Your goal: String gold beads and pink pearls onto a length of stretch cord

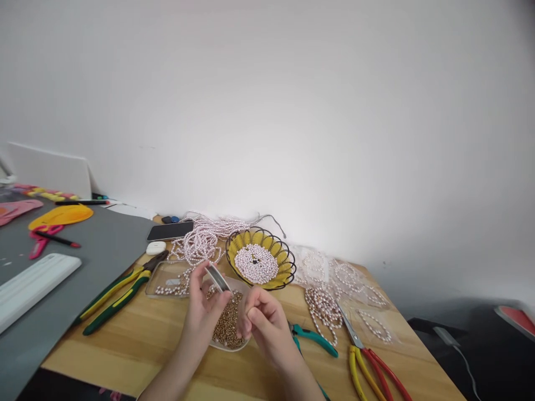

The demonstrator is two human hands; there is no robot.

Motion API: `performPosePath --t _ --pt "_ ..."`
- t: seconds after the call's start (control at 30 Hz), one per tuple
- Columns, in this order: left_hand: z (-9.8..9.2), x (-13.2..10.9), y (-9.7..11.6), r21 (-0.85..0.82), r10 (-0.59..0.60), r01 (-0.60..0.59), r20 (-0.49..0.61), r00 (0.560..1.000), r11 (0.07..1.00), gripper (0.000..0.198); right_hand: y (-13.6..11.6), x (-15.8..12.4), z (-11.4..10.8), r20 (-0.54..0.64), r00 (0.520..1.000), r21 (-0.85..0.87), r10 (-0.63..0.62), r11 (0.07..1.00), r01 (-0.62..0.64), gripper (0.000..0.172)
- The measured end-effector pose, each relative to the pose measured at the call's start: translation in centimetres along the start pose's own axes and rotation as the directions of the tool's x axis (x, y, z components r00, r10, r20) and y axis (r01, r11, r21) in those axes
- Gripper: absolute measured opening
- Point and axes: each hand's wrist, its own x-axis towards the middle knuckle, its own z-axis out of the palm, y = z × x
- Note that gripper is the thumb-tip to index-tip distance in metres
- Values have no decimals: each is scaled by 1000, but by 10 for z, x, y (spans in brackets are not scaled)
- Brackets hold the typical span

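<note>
My left hand [204,312] grips a small spool of thin wire [218,278], fingers wrapped round it, just above a clear dish of small gold beads [228,326]. My right hand [263,320] is pinched beside it over the same dish; what it holds is too fine to make out. A yellow wire basket [284,262] with pale pink pearls [256,263] stands just behind the hands.
Strings of pearls [200,242] lie behind and to the right. Green-yellow pliers [119,292], teal pliers [315,337], red-yellow pliers [371,365], a phone [170,230] and a clear tray [167,281] lie on the wooden table [137,345]. A grey mat [100,245] covers the left.
</note>
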Motion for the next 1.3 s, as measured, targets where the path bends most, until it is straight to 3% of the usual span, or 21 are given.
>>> performPosePath --t 0.13,0.27,0.5,0.67,1.1,1.2,1.3 --pt "1 -5 6 190 72 -101 156 985 977 64 -3 2 -2 -83 990 -14 -113 994 112 28" --pt "0 -7 9 326 177 -280 313 933 903 69 -6 3 -7 -217 955 -116 -203 977 182 30" --pt "-5 -5 12 407 227 -413 432 873 815 72 -8 2 -10 -231 919 -320 -319 917 238 20" --pt "-6 -7 16 361 260 -471 499 827 805 71 -12 5 -10 -263 859 -503 -440 822 267 21" --pt "-8 -9 22 305 284 -527 580 763 794 73 -7 7 -3 -339 909 -395 -245 913 98 26" --pt "-8 -9 22 300 279 -515 574 770 803 70 -6 8 -3 -349 912 -378 -215 923 73 26" --pt "-7 -10 19 315 246 -462 536 807 829 66 -2 8 -1 -351 921 -348 -168 937 39 29"
